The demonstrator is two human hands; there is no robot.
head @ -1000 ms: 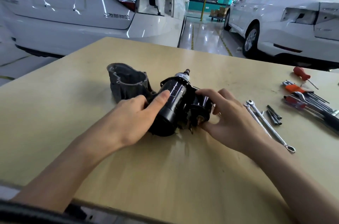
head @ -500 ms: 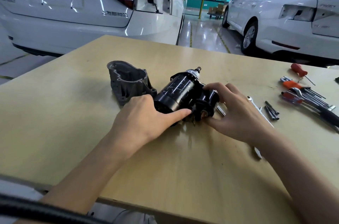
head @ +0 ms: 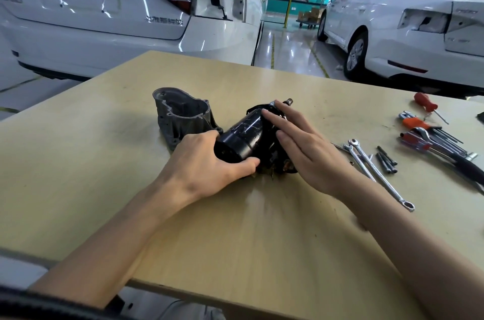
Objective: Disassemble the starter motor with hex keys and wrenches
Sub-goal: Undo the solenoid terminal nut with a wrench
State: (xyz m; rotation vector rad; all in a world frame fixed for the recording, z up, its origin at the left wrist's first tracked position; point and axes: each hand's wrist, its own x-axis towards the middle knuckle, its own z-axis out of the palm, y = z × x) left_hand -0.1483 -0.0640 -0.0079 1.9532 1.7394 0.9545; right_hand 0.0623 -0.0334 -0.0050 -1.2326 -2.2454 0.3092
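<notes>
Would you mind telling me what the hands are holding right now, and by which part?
The left hand grips the black motor body around its near end. The right hand lies flat on its far side, fingers straight.

On the wooden table [head: 104,175] the left hand [head: 207,170] gripped the near end of the black starter motor [head: 246,136], while the right hand [head: 309,152] lay flat on it with straight fingers [head: 275,118]. A grey housing [head: 180,115] stood just left of the motor. Two wrenches [head: 377,170], dark bolts [head: 386,160] and hex keys [head: 442,139] lay to the right.
</notes>
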